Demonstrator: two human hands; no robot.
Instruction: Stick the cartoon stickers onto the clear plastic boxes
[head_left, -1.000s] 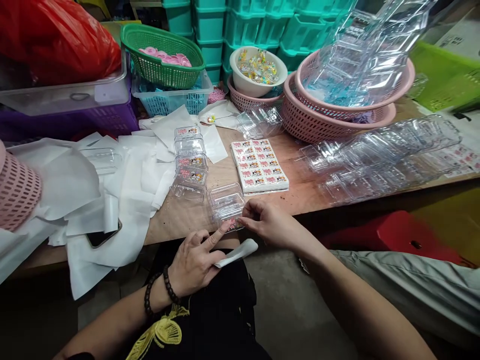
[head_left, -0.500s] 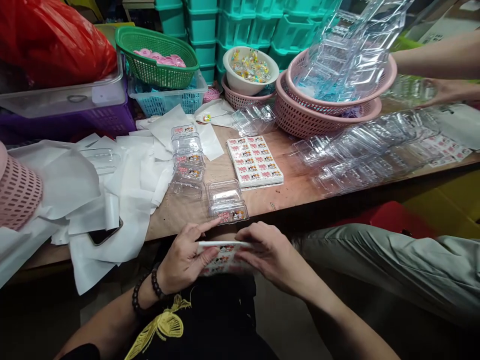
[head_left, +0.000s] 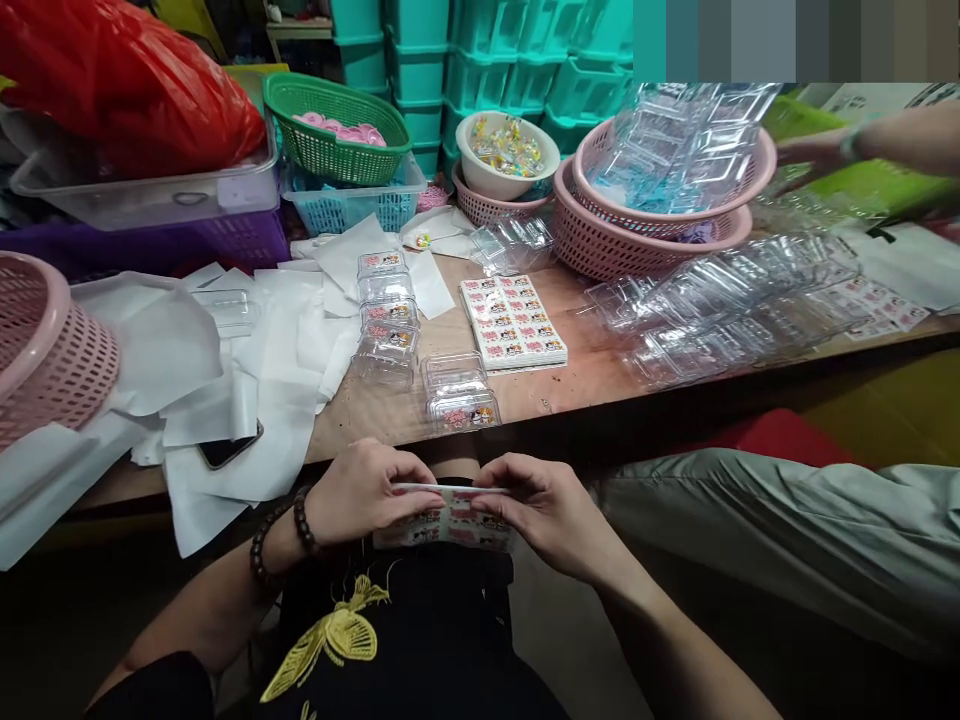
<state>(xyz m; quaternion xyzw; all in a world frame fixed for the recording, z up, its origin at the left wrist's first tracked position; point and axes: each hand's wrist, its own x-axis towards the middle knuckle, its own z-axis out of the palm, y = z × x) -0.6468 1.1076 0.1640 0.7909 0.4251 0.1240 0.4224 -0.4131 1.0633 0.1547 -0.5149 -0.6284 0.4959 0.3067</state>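
Below the table edge, a printed sticker sheet with pink lettering and cat pictures is held over my lap. My left hand pinches its left part between thumb and fingers, and my right hand pinches the right part the same way. Just beyond them, a clear plastic box with a cat sticker lies at the table's front edge. Behind it sits a stack of sticker sheets. A row of clear boxes, some with stickers, stands to the left of the stack.
White backing papers cover the left of the table, partly over a phone. Many clear boxes lie at the right. Pink baskets, a white bowl and a green basket stand behind. Another person's hand is at the right.
My left forefinger, which was stretched toward the stickered box, is now drawn back to the sheet. The view has shifted slightly. The other person's hand has moved over the back right.
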